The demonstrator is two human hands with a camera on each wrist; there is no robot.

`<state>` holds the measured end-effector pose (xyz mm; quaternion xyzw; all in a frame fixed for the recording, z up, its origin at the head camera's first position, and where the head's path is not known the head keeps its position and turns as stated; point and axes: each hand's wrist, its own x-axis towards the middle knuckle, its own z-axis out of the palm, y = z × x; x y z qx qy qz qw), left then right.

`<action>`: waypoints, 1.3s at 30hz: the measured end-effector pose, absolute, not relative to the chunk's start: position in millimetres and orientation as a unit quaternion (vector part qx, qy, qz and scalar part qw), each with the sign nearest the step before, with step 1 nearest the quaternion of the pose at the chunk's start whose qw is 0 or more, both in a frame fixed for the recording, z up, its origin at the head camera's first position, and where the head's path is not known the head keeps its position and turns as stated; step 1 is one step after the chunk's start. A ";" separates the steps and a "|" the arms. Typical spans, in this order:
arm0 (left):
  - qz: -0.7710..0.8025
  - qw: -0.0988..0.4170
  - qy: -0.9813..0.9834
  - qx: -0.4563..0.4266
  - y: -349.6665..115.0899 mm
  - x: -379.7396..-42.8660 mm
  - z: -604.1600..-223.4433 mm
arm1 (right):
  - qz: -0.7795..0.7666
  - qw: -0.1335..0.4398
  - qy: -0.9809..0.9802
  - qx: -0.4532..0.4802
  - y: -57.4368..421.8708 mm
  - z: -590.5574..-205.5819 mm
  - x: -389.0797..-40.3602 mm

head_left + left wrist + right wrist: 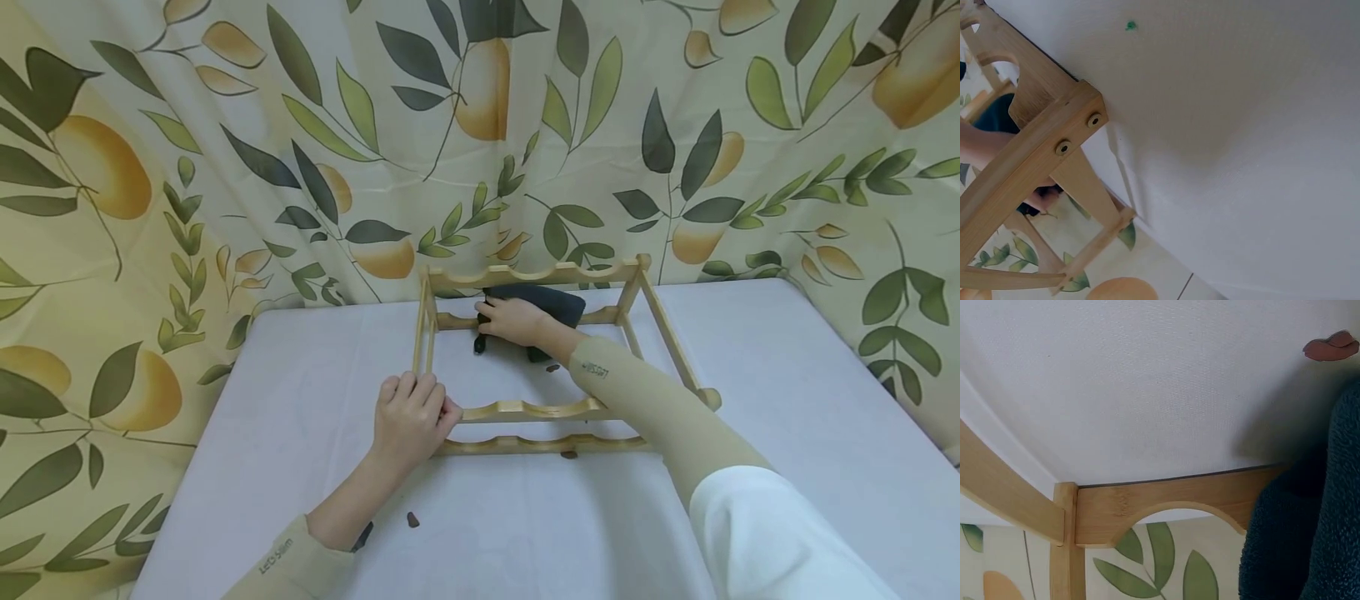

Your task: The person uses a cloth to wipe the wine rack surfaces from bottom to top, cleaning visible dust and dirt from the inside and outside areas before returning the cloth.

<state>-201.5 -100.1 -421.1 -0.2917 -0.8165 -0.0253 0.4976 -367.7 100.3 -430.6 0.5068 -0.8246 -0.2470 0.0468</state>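
Observation:
A light wooden rack (510,410) with scalloped rails stands on the table. My left hand (408,417) grips its near left corner, fingers curled over the top. Reaching across the rack, my right hand (513,320) holds a dark teal towel (551,302) at the far side, by the back rails. Part of the towel hangs below the fingers. In the right wrist view the fuzzy towel (1347,506) covers part of a scalloped rail (1166,494); the right hand's fingers are out of that view. The left wrist view shows the rack's screwed corner (1079,119), not the left fingers.
Small reddish-brown pieces (413,519) lie scattered on the white tablecloth (300,400), one beneath the rack. A green speck (1131,25) shows in the left wrist view. Something dark (363,536) lies partly hidden by the left sleeve. A leaf-and-fruit patterned curtain (480,192) hangs behind the table.

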 end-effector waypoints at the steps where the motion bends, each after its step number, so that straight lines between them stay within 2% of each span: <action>1: -0.025 0.497 -0.817 -0.291 -100.1 -201.4 -420.8 | -0.245 0.045 -0.827 0.503 100.3 -430.5 -367.5; 11: -0.029 0.494 -0.819 -0.291 -100.2 -201.5 -420.5 | -0.221 0.030 -0.859 0.461 104.7 -426.8 -363.6; 17: -0.031 0.497 -0.817 -0.293 -99.5 -201.8 -420.6 | -0.233 0.042 -0.855 0.461 108.2 -427.4 -364.2; 21: -0.038 0.497 -0.816 -0.293 -99.5 -202.2 -420.6 | -0.227 0.072 -0.835 0.496 111.3 -428.7 -364.1; 27: -0.043 0.489 -0.820 -0.294 -98.6 -201.8 -420.5 | -0.200 0.155 -0.787 0.563 117.0 -437.1 -367.6; 31: -0.042 0.488 -0.820 -0.295 -98.5 -201.6 -420.2 | -0.205 0.183 -0.765 0.582 115.6 -439.1 -367.8; 39: -0.032 0.484 -0.824 -0.291 -99.8 -200.6 -420.4 | -0.258 0.149 -0.792 0.532 109.9 -440.2 -366.3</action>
